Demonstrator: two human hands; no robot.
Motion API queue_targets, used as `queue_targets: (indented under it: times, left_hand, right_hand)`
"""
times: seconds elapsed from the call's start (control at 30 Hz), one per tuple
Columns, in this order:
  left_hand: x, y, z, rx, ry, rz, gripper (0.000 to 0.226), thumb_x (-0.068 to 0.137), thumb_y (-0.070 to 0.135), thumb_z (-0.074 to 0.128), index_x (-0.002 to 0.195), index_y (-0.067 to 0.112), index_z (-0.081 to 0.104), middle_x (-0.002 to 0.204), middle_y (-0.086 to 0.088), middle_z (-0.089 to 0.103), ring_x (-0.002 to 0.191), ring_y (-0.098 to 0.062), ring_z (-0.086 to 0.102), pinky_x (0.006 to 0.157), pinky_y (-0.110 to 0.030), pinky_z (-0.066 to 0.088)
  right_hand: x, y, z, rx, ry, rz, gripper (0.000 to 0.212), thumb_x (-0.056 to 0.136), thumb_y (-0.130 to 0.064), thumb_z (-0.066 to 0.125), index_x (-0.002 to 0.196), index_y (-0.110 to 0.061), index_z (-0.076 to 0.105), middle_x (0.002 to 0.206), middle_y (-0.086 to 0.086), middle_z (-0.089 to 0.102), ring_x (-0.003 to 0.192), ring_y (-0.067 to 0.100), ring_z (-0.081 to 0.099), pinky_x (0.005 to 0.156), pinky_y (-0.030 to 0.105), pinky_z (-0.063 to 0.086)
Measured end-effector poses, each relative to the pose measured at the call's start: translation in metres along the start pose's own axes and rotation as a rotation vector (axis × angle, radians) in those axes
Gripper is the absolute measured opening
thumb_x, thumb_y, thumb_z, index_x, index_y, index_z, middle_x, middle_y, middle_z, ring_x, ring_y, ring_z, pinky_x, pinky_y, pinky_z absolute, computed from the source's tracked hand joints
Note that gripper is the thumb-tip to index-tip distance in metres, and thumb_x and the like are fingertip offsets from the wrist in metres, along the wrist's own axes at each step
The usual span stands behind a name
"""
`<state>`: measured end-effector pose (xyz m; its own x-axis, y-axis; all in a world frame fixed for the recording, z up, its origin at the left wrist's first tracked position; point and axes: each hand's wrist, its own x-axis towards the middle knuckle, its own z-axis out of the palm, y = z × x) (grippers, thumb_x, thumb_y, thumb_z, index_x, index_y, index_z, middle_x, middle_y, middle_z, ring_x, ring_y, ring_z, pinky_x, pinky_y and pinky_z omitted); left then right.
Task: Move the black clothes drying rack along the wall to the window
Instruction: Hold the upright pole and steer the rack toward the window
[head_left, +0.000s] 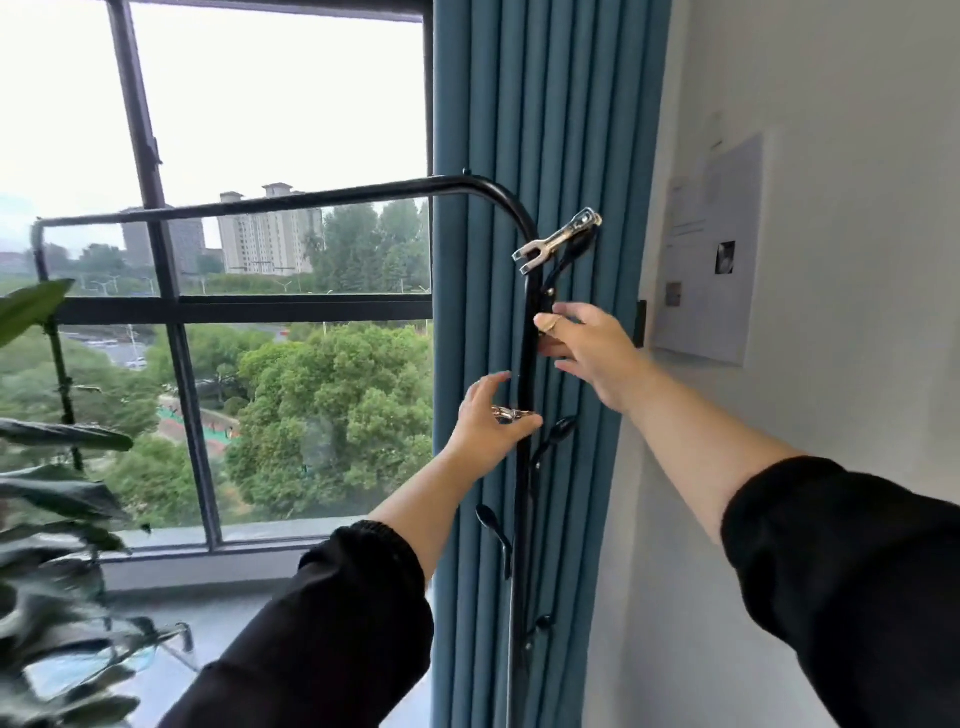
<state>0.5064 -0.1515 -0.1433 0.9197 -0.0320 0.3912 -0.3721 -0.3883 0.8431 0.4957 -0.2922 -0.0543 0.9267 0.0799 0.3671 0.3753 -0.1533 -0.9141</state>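
Honestly, the black rack (529, 332) already stands in front of the window (218, 306), its upright against the blue curtain (566, 130) — best steadied and let go gently so it doesn't tip. Right hand (587, 348) sits loosely open on the upright, left hand (491, 415) spread just below, fingertips touching it — neither gripping.

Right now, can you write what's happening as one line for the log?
rack: by window, against blue curtain | left hand: open at post | right hand: open, fingers at post | grip: neither closed
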Motion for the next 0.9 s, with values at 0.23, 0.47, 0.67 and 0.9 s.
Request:
queue_targets:
  times: [0.23, 0.47, 0.67, 0.9]
  left_hand:
    - [-0.03, -0.051, 0.005, 0.023, -0.27, -0.256, 0.05, 0.086, 0.032, 0.064, 0.13, 0.017, 0.048, 0.111, -0.002, 0.064, 0.101, -0.013, 0.057, 0.093, -0.027, 0.041]
    - [-0.033, -0.068, 0.006, 0.287, -0.296, -0.122, 0.032, 0.095, 0.028, 0.046, 0.094, -0.003, 0.054, 0.078, -0.008, 0.052, 0.069, -0.019, 0.046, 0.066, -0.03, 0.039]
    - [-0.025, -0.085, -0.024, 0.337, -0.277, -0.107, 0.031, 0.096, 0.027, 0.043, 0.094, -0.002, 0.053, 0.079, -0.01, 0.046, 0.072, -0.018, 0.042, 0.065, -0.031, 0.034]
    - [-0.01, -0.098, -0.055, 0.329, -0.297, -0.107, 0.029, 0.097, 0.022, 0.044, 0.109, -0.001, 0.056, 0.095, -0.006, 0.055, 0.086, -0.016, 0.048, 0.078, -0.03, 0.038]
  right_hand:
    - [0.007, 0.017, 0.028, 0.083, -0.159, 0.148, 0.024, 0.094, -0.023, 0.057, 0.074, -0.011, 0.054, 0.065, 0.008, 0.058, 0.063, 0.025, 0.059, 0.064, 0.03, 0.052]
    - [0.011, 0.025, 0.063, 0.273, -0.07, 0.164, 0.049, 0.093, -0.02, 0.056, 0.052, -0.016, 0.03, 0.038, -0.003, 0.026, 0.035, 0.015, 0.024, 0.044, 0.022, 0.029]
    - [0.023, 0.023, 0.104, 0.342, -0.001, 0.1, 0.046, 0.093, -0.016, 0.057, 0.054, -0.016, 0.032, 0.034, -0.005, 0.028, 0.032, 0.014, 0.023, 0.039, 0.022, 0.025]
    - [0.045, 0.024, 0.141, 0.333, 0.059, 0.051, 0.045, 0.09, -0.019, 0.063, 0.053, -0.017, 0.036, 0.032, -0.007, 0.032, 0.029, 0.011, 0.028, 0.038, 0.022, 0.027]
